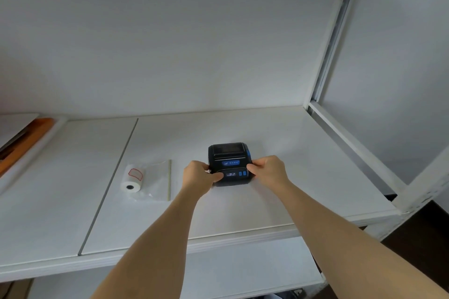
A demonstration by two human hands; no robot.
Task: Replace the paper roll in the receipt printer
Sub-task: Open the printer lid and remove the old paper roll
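A small black receipt printer (228, 156) with blue buttons and a lit display stands on the white shelf (279, 189), its lid closed. My left hand (200, 176) grips its left side, thumb on the front edge. My right hand (267, 170) grips its right side. A white paper roll (132, 181) with a red-outlined label lies to the left, on or inside a clear plastic bag (158, 179), apart from both hands.
An orange-edged flat object (23, 144) lies at the shelf's far left. A seam (109, 187) runs front to back between two shelf boards. White metal frame posts (340, 39) rise at the right, and another shelf sits overhead.
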